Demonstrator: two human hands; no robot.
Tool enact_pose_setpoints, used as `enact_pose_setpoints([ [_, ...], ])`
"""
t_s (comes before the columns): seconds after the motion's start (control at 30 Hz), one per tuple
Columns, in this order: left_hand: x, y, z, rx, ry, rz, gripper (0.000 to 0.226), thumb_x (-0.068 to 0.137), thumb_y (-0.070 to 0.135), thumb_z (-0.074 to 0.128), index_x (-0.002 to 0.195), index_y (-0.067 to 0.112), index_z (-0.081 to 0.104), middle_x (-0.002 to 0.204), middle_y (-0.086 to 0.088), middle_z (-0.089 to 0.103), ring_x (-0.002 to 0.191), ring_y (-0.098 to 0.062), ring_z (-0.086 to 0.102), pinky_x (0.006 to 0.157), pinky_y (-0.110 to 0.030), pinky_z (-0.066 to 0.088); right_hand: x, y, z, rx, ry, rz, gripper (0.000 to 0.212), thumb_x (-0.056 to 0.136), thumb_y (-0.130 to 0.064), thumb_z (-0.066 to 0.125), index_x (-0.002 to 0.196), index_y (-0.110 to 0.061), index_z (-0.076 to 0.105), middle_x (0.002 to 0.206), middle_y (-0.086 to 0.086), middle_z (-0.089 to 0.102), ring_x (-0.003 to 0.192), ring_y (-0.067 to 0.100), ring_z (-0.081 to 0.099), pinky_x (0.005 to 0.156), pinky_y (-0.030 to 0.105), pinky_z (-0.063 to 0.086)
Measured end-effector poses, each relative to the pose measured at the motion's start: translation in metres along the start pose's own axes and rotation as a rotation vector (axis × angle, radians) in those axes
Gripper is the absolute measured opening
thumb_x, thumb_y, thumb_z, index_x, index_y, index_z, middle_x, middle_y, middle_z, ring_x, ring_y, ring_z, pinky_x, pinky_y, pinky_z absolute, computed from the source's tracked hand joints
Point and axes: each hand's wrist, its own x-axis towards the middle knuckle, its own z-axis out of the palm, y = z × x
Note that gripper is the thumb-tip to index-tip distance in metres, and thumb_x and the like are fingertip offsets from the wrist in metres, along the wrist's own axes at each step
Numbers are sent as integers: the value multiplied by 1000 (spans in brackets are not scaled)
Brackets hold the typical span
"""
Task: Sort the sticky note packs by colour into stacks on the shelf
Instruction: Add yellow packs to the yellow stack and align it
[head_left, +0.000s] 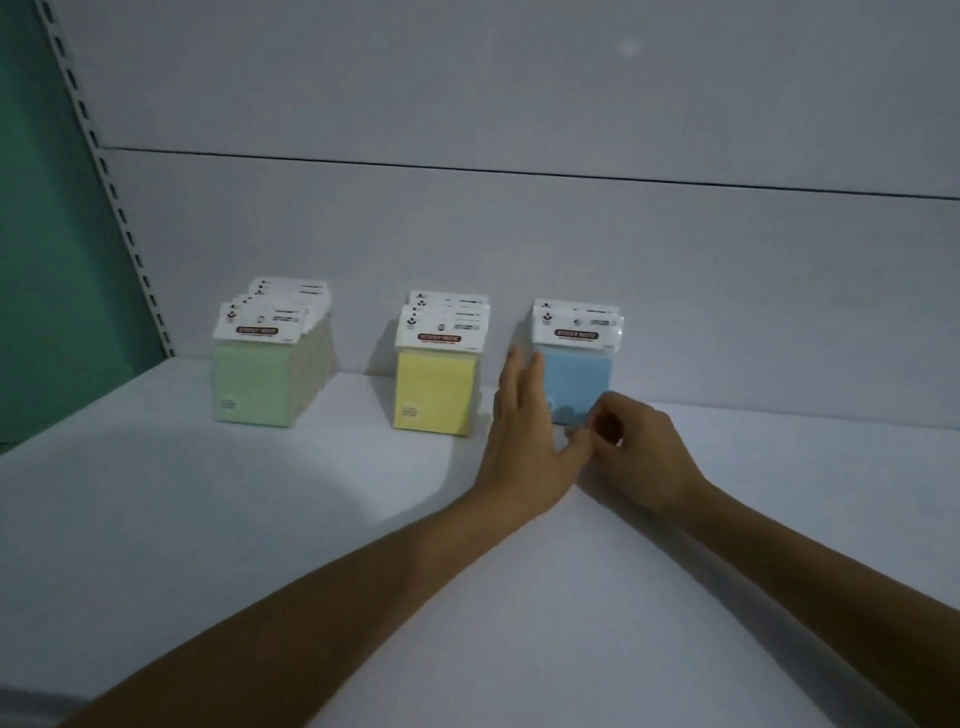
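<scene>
1. White shelf (208, 519) carries three rows of sticky note packs, standing upright with their faces toward the camera, set against the white back panel (519, 234).
2. Green packs (253, 382) form the left row, the longest, with several white header cards fanned one behind another.
3. Yellow packs (434, 387) stand in the middle, well apart from the green, with about three header cards showing.
4. Blue packs (579, 376) stand on the right, near the yellow, with two header cards visible.
5. Each pack has a pastel square block under a white card bearing a dark label with red lettering; the small print is too blurred to read.
6. Left hand (524, 441) stands edge-on with its fingers (519, 374) straight and together, flat against the left side of the blue row, holding nothing.
7. Right hand (639, 457) rests on the shelf at the lower front corner of the blue row, its fingers (605, 415) curled in; whether they pinch the pack cannot be told.
8. Both thumbs meet just in front of the blue packs.
9. A perforated upright (104, 166) and a green wall (36, 234) lie at the left.
</scene>
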Motion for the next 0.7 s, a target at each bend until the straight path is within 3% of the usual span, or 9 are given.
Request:
enact_pose_setpoints([
  [0.1,25,4,26,-9,43,-208,89,81,24,68,148,11,10,158,-7,2,144,-23,8,115,-38,24,12,28,-16,60,127,106,21,86,-27,63,80,-13,50,71,-2,57,68,19,53,59,30,42],
  [0.17,36,-3,31,19,81,-278,87,79,20,69,146,7,14,154,-11,17,141,-28,20,112,-43,28,14,41,-15,82,109,156,23,86,-31,64,92,-14,50,85,2,61,79,19,56,64,29,43],
  [0.23,42,-10,25,-84,46,-357,85,77,19,71,143,7,18,143,-14,39,129,-28,41,105,-44,39,14,48,-12,129,72,163,39,85,-34,64,115,-15,48,110,4,61,100,18,57,77,27,43],
  [0.3,47,-20,18,-177,-37,-383,82,77,19,73,141,10,23,131,-9,53,118,-24,53,100,-42,45,15,51,-9,86,-5,108,62,86,-40,61,138,-17,34,134,5,51,121,21,49,95,32,41],
  [0.4,50,-32,15,-118,-112,-354,76,78,20,73,139,12,28,130,-6,57,118,-23,55,102,-43,44,18,53,-5,-41,-144,42,81,88,-47,54,149,-19,10,153,1,31,137,23,35,111,40,29],
  [0.47,48,-33,18,-43,-146,-328,76,78,25,72,140,19,28,132,-1,56,120,-22,55,103,-42,42,20,53,-5,-61,-178,-10,80,89,-48,52,150,-22,6,154,-3,29,137,23,36,111,41,29],
  [0.53,43,-31,21,119,-166,-274,78,78,33,70,141,28,25,132,9,55,121,-17,54,105,-40,39,19,51,-7,-15,-174,-90,71,90,-40,53,147,-28,12,148,-8,40,128,20,47,106,37,37],
  [0.63,39,-29,22,191,-172,-177,75,80,35,68,141,33,25,123,21,53,118,-11,53,106,-42,36,18,52,-10,79,-151,-94,65,93,-27,52,146,-32,15,140,-10,48,121,15,53,96,22,39],
  [0.7,39,-29,22,195,-172,-152,76,82,32,65,144,29,21,131,18,51,120,-11,51,106,-42,35,19,54,-9,77,-132,-88,62,94,-24,50,146,-31,17,137,-10,51,117,14,55,89,12,38],
])
